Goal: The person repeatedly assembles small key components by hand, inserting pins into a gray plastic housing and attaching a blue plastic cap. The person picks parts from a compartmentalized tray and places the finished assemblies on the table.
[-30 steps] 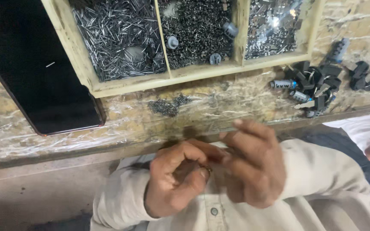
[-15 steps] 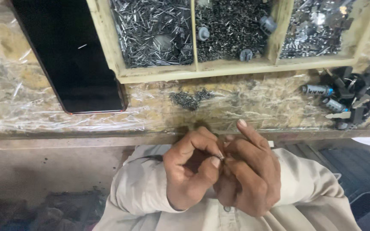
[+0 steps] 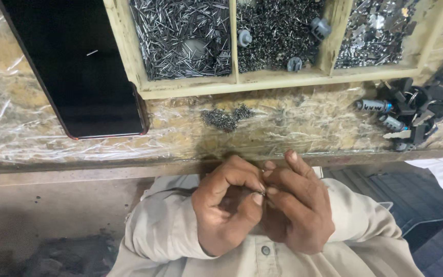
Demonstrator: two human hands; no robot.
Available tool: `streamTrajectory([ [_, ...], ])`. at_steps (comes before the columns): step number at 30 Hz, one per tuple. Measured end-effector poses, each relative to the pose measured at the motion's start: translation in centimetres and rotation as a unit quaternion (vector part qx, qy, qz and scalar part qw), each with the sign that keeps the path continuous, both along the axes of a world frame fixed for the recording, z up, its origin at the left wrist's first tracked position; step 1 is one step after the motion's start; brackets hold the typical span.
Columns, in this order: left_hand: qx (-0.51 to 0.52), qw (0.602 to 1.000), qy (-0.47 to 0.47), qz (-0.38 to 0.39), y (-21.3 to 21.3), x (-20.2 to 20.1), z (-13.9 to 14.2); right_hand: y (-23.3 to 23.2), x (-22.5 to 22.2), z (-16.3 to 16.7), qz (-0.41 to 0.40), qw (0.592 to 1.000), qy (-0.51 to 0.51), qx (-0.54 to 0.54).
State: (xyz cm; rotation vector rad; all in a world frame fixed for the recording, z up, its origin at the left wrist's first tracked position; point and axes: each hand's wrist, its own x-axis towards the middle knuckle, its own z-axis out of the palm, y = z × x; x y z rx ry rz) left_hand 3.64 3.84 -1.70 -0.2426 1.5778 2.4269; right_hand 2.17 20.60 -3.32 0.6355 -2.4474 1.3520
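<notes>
My left hand [image 3: 226, 208] and my right hand [image 3: 297, 205] are pressed together just below the bench's front edge, over my beige shirt. Their fingertips pinch a tiny metal part [image 3: 262, 192] between them; the part is mostly hidden by the fingers. A small heap of little metal bits [image 3: 225, 118] lies on the bench right above my hands.
A wooden tray [image 3: 190, 88] at the back has compartments of thin pins [image 3: 180, 36], small dark springs [image 3: 278, 31] and shiny flat pieces [image 3: 375, 31]. A black phone [image 3: 73, 66] lies at left. Lock cylinders and black-headed keys [image 3: 411, 110] are piled at right.
The view has shifted so the bench slides right in the frame. My hands have closed tighter together, fingertips now meeting on the small part.
</notes>
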Motion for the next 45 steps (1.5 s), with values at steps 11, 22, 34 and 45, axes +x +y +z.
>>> streamTrajectory([
  [11,-0.061,0.997,0.021,-0.036,-0.2,-0.6,-0.3,3.3,-4.0,2.1,0.22,0.933,-0.279,-0.058],
  [22,-0.135,0.981,0.139,-0.011,-1.5,-2.7,-1.4,6.2,-20.3,9.0,0.181,0.943,0.023,0.279],
  [34,-0.017,0.994,0.099,-0.035,-1.5,-3.3,-2.1,4.7,-18.4,9.4,0.162,0.967,-0.198,-0.013],
  [45,0.039,0.989,0.114,-0.091,-2.3,-1.7,-0.3,5.5,-3.8,2.1,0.229,0.865,-0.445,-0.046],
])
